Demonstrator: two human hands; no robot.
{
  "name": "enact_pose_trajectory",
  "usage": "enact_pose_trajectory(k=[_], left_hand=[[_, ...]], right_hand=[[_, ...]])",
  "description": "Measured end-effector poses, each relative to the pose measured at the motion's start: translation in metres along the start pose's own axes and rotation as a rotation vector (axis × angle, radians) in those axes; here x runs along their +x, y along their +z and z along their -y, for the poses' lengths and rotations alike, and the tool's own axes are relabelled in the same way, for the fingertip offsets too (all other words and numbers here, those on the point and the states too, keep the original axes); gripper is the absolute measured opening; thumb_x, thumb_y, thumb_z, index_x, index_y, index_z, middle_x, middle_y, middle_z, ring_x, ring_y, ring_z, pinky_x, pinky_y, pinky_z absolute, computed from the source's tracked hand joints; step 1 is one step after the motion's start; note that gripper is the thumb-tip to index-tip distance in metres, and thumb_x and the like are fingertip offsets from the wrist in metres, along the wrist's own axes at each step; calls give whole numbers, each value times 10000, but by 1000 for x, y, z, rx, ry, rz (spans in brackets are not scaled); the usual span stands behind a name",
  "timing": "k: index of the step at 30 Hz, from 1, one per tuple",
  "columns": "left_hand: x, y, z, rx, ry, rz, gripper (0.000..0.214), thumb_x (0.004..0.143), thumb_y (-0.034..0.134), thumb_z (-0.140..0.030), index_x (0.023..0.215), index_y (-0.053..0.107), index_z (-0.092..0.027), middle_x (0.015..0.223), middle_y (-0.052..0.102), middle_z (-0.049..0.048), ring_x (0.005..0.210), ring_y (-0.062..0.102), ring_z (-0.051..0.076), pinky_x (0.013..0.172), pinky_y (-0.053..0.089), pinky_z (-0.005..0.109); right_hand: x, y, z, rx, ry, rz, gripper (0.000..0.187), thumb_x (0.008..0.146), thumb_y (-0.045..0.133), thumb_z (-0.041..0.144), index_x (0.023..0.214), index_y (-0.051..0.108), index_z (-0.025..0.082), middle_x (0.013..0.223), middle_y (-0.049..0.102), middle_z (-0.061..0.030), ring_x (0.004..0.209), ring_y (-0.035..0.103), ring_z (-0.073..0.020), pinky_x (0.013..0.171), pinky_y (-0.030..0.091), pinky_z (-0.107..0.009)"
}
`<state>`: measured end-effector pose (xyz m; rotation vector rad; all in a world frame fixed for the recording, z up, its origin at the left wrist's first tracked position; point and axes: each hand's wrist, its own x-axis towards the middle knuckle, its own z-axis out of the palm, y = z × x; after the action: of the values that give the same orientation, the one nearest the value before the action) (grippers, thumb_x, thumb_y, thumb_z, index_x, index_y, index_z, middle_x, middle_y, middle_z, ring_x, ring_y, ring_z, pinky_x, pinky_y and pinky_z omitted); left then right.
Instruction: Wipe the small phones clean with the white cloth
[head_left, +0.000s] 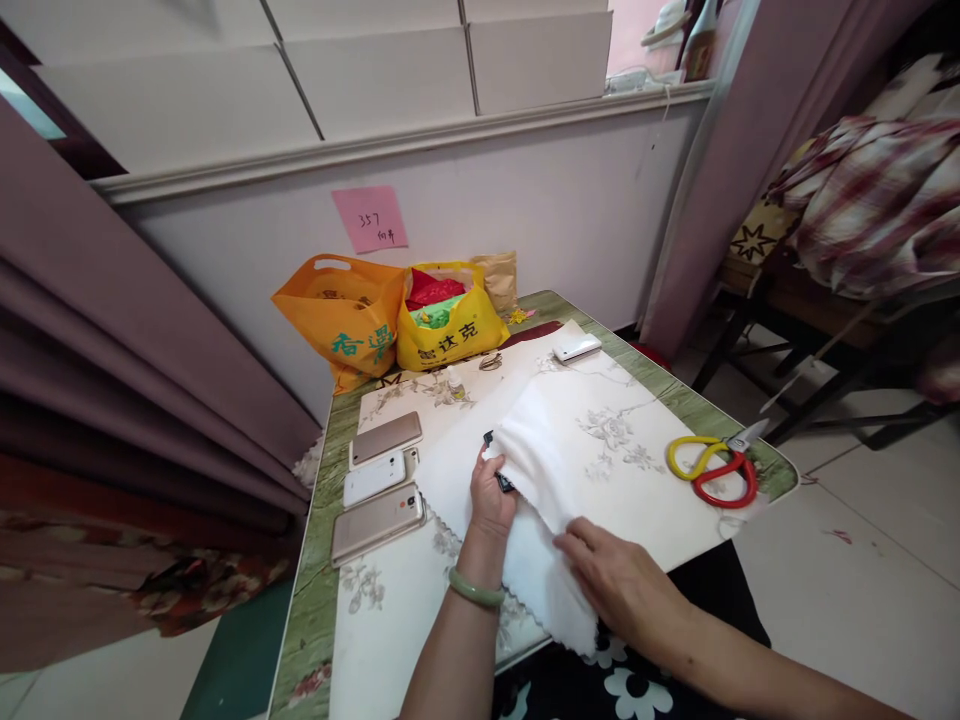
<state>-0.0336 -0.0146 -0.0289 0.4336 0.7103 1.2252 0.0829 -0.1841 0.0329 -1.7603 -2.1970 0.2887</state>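
Note:
A white cloth with a scalloped edge hangs over the near middle of the table and down toward my lap. My left hand is closed around a dark phone-like object, which the cloth mostly covers; only its dark ends show. My right hand pinches the cloth's edge between thumb and fingers, to the right of the left hand. Left of my hands lie several phones, among them a gold one, a white one and a larger gold one.
Red-and-yellow-handled scissors lie at the table's right edge. Another white phone is at the back right. An orange bag and a yellow bag stand against the wall. A small bottle stands before them.

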Motion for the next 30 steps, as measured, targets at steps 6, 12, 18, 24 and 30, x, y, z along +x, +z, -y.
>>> enact_pose_trajectory(k=[6,12,18,24,30], left_hand=[[1,0,-1,-56,-24,-16,265,629,636,-126,886,679,-170,892,733,31,792,671,187,825,506,319],[4,0,-3,-86,-59,-52,395,614,592,-97,990,679,-184,906,732,29,821,678,185,826,511,308],[2,3,-6,-79,-61,-74,411,617,581,-94,1008,673,-187,899,731,40,810,682,195,789,520,309],[4,5,-2,-79,-35,-110,336,608,594,-72,914,669,-190,830,721,20,783,677,184,755,524,291],[7,22,8,-115,-45,-181,353,629,569,-66,953,660,-174,786,716,21,737,672,177,758,523,303]], right_hand=[[11,-21,-20,277,78,-36,207,912,517,365,989,682,266,903,691,-10,679,644,-142,623,461,-242],[103,-38,-91,163,489,-138,414,923,433,520,832,707,223,757,707,-41,712,640,-199,616,390,-271],[167,1,-109,79,631,-56,413,863,512,580,935,676,208,885,717,-78,825,646,-224,649,381,-279],[179,16,-114,24,578,-135,290,931,471,459,956,645,229,863,713,-57,797,638,-201,632,358,-267],[192,7,-131,103,502,-211,302,957,438,434,1040,645,230,1012,705,-64,898,624,-207,713,381,-275]])
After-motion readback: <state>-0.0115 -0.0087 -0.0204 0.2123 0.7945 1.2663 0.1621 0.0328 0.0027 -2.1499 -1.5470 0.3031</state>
